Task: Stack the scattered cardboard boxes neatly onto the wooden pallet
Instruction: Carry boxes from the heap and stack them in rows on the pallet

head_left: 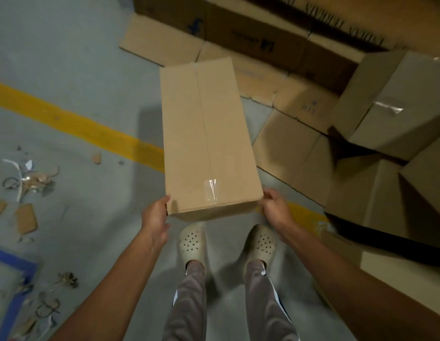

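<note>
Above the grey floor (pixel 73 77), a long taped cardboard box (pixel 206 134) is held clear between both hands. The left hand (pixel 156 216) grips its near left corner, the right hand (pixel 275 209) its near right corner. Other boxes (pixel 391 107) stand at right, beside flattened cardboard (pixel 288 143).

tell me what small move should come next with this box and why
Probably turn right and carry the box toward the stack. The left hand and right hand hold its near end, it hangs above the floor, and the other boxes sit on that side. No pallet shows, so this is a guess.
</note>
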Motion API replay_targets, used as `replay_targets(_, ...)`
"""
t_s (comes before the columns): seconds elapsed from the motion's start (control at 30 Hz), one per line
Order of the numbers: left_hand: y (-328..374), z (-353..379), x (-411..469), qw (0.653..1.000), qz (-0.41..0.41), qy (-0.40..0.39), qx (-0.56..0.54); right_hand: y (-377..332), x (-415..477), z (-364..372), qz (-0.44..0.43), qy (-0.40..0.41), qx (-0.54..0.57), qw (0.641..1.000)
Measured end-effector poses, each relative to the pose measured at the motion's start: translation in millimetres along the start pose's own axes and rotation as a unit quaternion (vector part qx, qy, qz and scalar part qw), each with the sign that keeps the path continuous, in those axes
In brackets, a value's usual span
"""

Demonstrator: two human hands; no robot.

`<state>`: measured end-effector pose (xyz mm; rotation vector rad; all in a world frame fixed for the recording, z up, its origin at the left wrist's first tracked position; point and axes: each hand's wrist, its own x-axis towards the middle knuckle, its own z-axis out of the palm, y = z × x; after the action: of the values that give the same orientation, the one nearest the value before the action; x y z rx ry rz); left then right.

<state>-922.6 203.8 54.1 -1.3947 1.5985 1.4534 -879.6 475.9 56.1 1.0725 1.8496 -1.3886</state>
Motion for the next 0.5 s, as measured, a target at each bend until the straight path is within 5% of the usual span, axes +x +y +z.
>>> replay_targets(0.3,111.9,-30.9,-124.7,0.987,0.155,-0.050,0.003,-102.4,-115.1,-32.1,-0.032,0.006,0.131,0.991)
replay_targets(0.5,175.7,-61.2,-216.1,0.964,0.241,-0.117,-0.005,-155.2,-205.7,-63.8,-0.114,0.092,0.132,0.980)
